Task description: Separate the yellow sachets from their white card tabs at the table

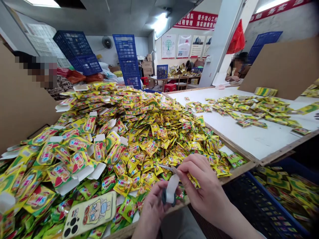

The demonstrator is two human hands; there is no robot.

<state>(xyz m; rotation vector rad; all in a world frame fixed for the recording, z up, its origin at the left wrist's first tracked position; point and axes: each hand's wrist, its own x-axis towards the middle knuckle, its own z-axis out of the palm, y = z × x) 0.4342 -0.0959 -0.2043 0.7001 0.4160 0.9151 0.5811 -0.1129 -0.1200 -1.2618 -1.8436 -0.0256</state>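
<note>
Small steel scissors (165, 167) are held in the person's hands just above a heap of yellow-green sachets (149, 149). The right hand (204, 189) seems to pinch the blades, though the fingers hide much of the grip; the left hand (152, 212) closes narrowly around the dark finger loops (164, 196) and a white strip (172, 189). A phone in a cartoon case (89, 212) lies on the sachets. A blue crate (274, 199) of sachets stands just beside the white counter (249, 142).
</note>
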